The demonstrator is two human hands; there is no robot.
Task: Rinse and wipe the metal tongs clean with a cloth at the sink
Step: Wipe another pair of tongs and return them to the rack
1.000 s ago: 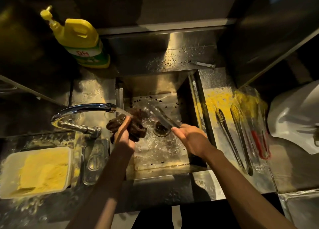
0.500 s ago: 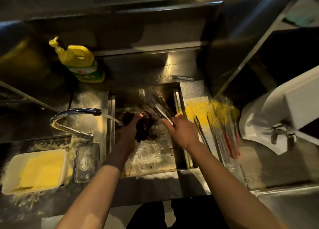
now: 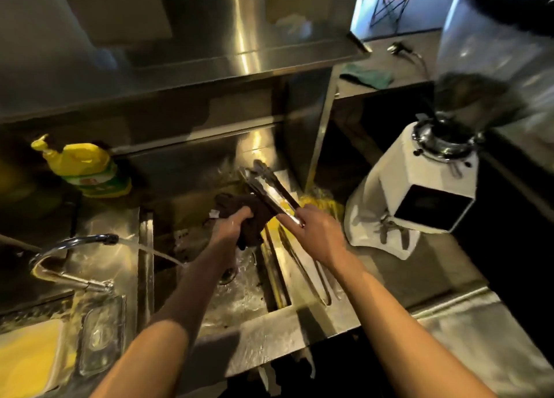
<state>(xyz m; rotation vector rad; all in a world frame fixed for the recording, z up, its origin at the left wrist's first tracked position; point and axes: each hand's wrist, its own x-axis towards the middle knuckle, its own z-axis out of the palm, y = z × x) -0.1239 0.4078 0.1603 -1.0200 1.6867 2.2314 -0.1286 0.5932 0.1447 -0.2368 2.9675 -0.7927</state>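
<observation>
Stainless sink [image 3: 269,316] rim glistened wet at bottom centre. Above it the left hand [image 3: 230,229] gripped the cloth [image 3: 248,214], now lifted from the basin against the tongs [image 3: 269,189], pinched at their handle end by the right hand [image 3: 314,235]. Mid-frame, clear of the running water [image 3: 159,252], they gleamed, arms nearly together; wiping had seemingly begun.
</observation>
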